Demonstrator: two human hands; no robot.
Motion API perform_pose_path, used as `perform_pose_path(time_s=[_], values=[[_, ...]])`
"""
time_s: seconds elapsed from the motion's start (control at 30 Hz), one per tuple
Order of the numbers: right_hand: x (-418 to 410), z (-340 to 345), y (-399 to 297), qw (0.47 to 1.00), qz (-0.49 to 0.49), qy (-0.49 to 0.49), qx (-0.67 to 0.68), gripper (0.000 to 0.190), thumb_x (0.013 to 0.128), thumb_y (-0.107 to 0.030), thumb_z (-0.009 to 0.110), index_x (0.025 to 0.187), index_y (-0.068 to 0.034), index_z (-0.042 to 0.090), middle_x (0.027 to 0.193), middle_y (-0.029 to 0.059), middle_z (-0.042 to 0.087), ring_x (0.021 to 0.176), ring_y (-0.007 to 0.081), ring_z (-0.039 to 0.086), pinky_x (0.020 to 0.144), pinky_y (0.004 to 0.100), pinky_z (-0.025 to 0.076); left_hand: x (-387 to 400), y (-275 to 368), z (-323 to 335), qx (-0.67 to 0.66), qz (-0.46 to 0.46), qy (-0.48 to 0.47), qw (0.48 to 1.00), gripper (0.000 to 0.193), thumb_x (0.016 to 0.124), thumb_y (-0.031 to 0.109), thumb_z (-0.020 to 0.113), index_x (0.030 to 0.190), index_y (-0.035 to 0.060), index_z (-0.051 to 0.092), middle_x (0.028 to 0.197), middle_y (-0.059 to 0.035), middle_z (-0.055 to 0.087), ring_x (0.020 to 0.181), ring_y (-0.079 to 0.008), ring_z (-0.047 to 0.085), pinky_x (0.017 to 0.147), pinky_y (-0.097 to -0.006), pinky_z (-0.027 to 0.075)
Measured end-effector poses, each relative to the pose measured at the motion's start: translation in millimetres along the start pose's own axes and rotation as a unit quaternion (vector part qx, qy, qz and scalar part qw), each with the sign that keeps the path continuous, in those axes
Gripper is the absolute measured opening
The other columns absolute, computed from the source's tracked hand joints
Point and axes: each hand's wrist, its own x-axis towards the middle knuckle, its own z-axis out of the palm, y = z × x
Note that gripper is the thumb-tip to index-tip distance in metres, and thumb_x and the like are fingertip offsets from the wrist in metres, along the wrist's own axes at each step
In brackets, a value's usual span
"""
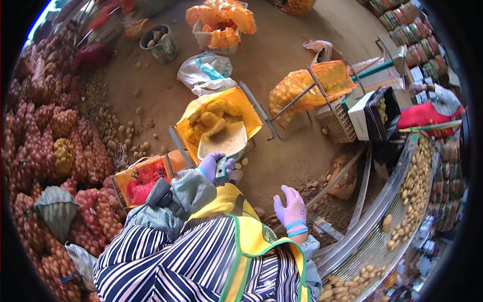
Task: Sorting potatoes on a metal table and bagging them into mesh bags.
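My left hand (212, 167), in a purple glove, is closed on the handle of a worn scoop (226, 141). The scoop's pan sits over the mouth of an orange mesh bag (187, 122) hung open on a metal frame (256, 105). Inside the bag are potatoes (208, 119), partly blurred. My right hand (291, 208), also gloved, is held apart from everything with fingers spread. To its right runs a slatted metal sorting conveyor (371, 232) carrying potatoes (417, 177).
Stacked net sacks of potatoes (90, 145) line the left, with loose potatoes (130, 132) on the floor beside them. A red-netted bag holder (143, 185), a filled orange bag (292, 96), a plastic crate (337, 122) and a box (371, 113) stand around. A co-worker (426, 113) is at right.
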Motion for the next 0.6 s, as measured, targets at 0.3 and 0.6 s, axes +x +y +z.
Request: perform_pose_path(time_s=[0.3, 0.6], values=[[-84, -9, 50, 0.985, 0.089, 0.140, 0.046, 0.041, 0.083, -0.031, 0.064, 0.115, -0.006, 0.063, 0.114, 0.0174, 0.062, 0.105, 0.0343, 0.059, 0.090, 0.0422, 0.048, -7, -101, 34, 0.260, 0.054, 0.050, 0.963, 0.027, 0.089, 0.032, 0.045, 0.093, 0.0054, 0.050, 0.072, -0.0053, 0.056, 0.053, -0.0166, 0.051, 0.050, -0.0338, 0.046], [-230, -48, 83, 0.873, 0.200, 0.438, 0.078, 0.026, 0.082, -0.022, 0.064, 0.104, -0.006, 0.064, 0.099, 0.0120, 0.066, 0.090, 0.0323, 0.063, 0.079, 0.0418, 0.050, -33, -186, 61, 0.546, 0.052, 0.076, 0.832, 0.030, 0.087, 0.038, 0.052, 0.094, 0.0097, 0.058, 0.064, 0.0012, 0.053, 0.049, -0.0142, 0.048, 0.045, -0.0267, 0.040]])
